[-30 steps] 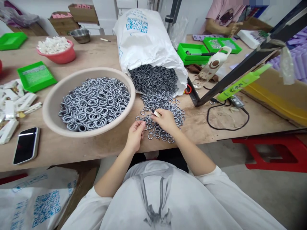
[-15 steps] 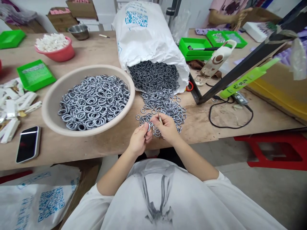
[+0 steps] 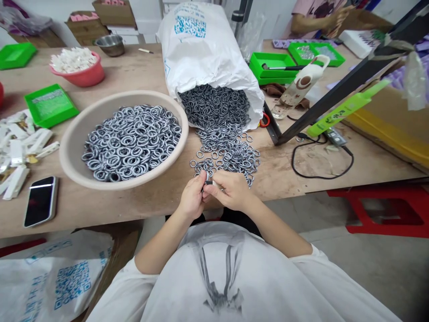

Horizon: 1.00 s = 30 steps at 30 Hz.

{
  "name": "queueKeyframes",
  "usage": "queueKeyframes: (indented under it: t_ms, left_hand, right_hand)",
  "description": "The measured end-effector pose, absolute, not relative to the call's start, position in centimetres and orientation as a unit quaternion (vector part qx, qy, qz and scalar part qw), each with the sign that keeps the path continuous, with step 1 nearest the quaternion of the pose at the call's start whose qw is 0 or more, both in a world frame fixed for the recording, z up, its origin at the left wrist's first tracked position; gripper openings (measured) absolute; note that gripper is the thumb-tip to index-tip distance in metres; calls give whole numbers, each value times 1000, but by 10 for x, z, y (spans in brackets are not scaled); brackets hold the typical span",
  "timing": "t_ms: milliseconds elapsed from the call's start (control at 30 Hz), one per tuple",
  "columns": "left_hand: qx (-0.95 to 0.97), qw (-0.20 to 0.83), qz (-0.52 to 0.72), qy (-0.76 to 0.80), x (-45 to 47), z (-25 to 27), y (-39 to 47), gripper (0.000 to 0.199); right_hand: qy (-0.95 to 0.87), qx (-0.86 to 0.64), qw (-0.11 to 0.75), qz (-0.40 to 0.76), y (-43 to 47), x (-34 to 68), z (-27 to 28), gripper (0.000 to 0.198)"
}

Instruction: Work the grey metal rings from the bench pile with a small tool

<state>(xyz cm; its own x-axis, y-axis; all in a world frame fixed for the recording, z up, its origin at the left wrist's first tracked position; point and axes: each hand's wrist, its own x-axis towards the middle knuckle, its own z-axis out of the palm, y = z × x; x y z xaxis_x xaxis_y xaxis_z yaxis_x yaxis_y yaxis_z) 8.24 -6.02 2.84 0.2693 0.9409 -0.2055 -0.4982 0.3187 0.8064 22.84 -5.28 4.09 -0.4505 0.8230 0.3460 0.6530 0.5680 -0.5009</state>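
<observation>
My left hand (image 3: 192, 196) is closed, thumb on top, around what looks like a grey ring, mostly hidden by the fingers. Against it presses my right hand (image 3: 232, 189), fingers closed around a small thin blade (image 3: 209, 182); only a short dark piece of it shows between the hands. Both hands meet just above the table's front edge. Right behind them lies a loose pile of grey rings (image 3: 234, 154), spilling from the mouth of a big white sack (image 3: 204, 49). To the left, a wide beige basin (image 3: 69, 154) is heaped with the same sort of rings.
A phone (image 3: 40, 201) and white plastic parts (image 3: 15, 152) lie at left, near a green tray (image 3: 50, 118) and a red bowl (image 3: 85, 79). A dark metal post (image 3: 301, 118), a bottle (image 3: 301, 82) and a black cable (image 3: 321, 178) are on the right. Another person's arm (image 3: 308, 24) shows far right.
My right hand has come down and left, closer against my left hand. The thin blade, pointing up before, now lies between the two hands.
</observation>
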Motion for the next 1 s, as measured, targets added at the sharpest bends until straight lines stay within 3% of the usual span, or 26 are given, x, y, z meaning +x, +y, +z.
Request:
queueKeyframes:
  t_ms: [200, 333, 400, 567, 700, 767, 900, 1000]
  left_hand:
    - [325, 740, 484, 336, 82, 29, -61, 65]
    - [412, 772, 404, 268, 78, 29, -72, 61]
    - [444, 781, 370, 237, 73, 28, -75, 60]
    - [413, 715, 449, 343, 52, 17, -67, 48]
    - [388, 690, 473, 388, 39, 9, -60, 47]
    - [359, 685, 485, 407, 35, 6, -59, 52]
    - [300, 683, 501, 438, 30, 2, -54, 37]
    - [309, 629, 543, 463, 33, -3, -46, 35]
  right_hand:
    - [-833, -428, 292, 194, -52, 228, 40, 55]
    - [-739, -476, 385, 281, -32, 237, 24, 58]
    - [-697, -532, 403, 263, -18, 241, 17, 58]
    - [-775, -576, 226, 127, 6, 217, 19, 34]
    - [-807, -581, 80, 65, 25, 176, 25, 34]
    - [-811, -581, 46, 55, 35, 165, 25, 32]
    - [-801, -581, 114, 92, 42, 171, 23, 25]
    - [-769, -546, 227, 244, 28, 190, 26, 26]
